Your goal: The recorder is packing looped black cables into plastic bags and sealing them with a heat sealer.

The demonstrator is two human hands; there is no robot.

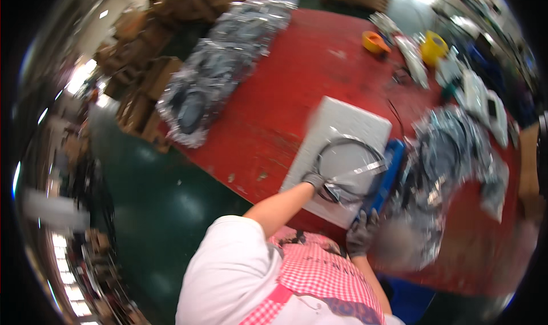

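A coil of black cable (323, 153) in a clear plastic bag lies on a white foam board (342, 111). My left hand (314, 181), in a grey glove, is closed on the near left side of the bagged coil. Along the board's right side runs a long blue bar-shaped device (394, 164), partly under the clear plastic. My right hand (361, 236), also gloved in grey, is at the near end of this device, fingers stretched forward and apart. Whether its fingertips touch the device or the bag's edge, I cannot tell.
Bagged cable coils (191, 111) line the red table's (285, 91) far left edge. More bagged coils (442, 153) are piled at the right. An orange tape roll (375, 42) and a yellow roll (434, 48) sit at the back. Cardboard boxes (154, 85) stand beyond the left edge.
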